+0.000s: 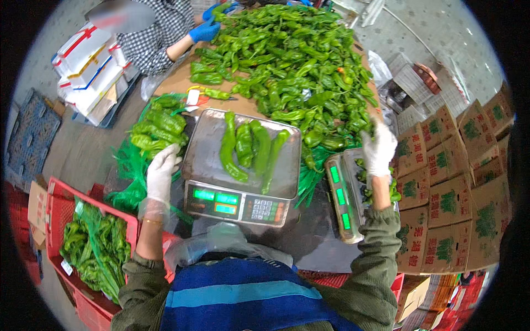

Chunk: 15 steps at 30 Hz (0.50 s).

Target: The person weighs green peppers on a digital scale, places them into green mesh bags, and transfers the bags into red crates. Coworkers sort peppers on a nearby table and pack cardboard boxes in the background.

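Note:
My left hand [162,171], in a white glove, rests against long green peppers [159,128] piled on green netting left of the scale; whether its fingers grip one I cannot tell. Several green peppers [244,145] lie side by side on the metal pan of a digital scale [194,153], its display lit green. My right hand [379,147], also white-gloved, is at the right edge of the large pepper heap [290,62], above a second digital scale [339,198]; its fingertips are blurred. Darker green peppers lie partly hidden beneath my right forearm on that second scale.
A co-worker's blue-gloved hand [205,29] is at the heap's far left. A red crate [91,190] of netted peppers stands at lower left. Printed cardboard boxes [443,198] are stacked at right. White foam boxes [89,62] stand at upper left. Yellow-handled scissors [194,88] lie behind the scale.

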Each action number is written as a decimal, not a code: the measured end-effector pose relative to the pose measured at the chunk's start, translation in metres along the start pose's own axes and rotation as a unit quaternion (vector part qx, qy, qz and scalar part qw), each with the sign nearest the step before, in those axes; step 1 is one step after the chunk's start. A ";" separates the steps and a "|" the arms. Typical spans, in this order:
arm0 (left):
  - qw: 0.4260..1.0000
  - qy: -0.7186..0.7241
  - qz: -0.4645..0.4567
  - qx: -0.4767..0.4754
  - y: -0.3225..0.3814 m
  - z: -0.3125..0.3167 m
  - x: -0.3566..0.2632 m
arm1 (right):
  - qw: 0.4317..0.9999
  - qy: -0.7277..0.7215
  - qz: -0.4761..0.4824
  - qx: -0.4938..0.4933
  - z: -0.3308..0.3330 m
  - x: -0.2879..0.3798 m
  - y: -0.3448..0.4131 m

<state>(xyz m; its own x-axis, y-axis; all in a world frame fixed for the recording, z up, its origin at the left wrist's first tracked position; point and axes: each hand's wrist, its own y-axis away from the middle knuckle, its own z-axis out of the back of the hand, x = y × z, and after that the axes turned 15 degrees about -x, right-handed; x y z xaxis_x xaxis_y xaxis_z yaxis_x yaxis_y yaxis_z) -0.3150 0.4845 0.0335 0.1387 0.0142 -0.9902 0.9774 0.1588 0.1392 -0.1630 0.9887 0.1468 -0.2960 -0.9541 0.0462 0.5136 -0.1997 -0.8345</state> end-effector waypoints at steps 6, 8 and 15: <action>0.996 0.073 -0.042 0.043 0.011 -0.042 0.000 | 0.850 -0.433 -0.296 0.044 0.035 0.142 -0.044; 0.989 0.082 -0.097 0.078 0.014 -0.062 -0.001 | 0.789 -0.499 -0.336 0.128 0.011 0.166 -0.039; 0.964 -0.056 -0.205 0.162 0.022 -0.082 0.014 | 0.816 -0.379 -0.275 0.337 -0.109 0.212 0.002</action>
<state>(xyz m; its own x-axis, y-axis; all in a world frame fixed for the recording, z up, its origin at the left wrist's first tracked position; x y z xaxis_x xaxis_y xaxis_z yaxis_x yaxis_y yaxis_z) -0.3044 0.5691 0.0223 -0.2714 -0.0932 -0.9580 0.9497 -0.1875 -0.2508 -0.3127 0.8106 0.0948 -0.1791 -0.4907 0.8527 0.8733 -0.4785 -0.0919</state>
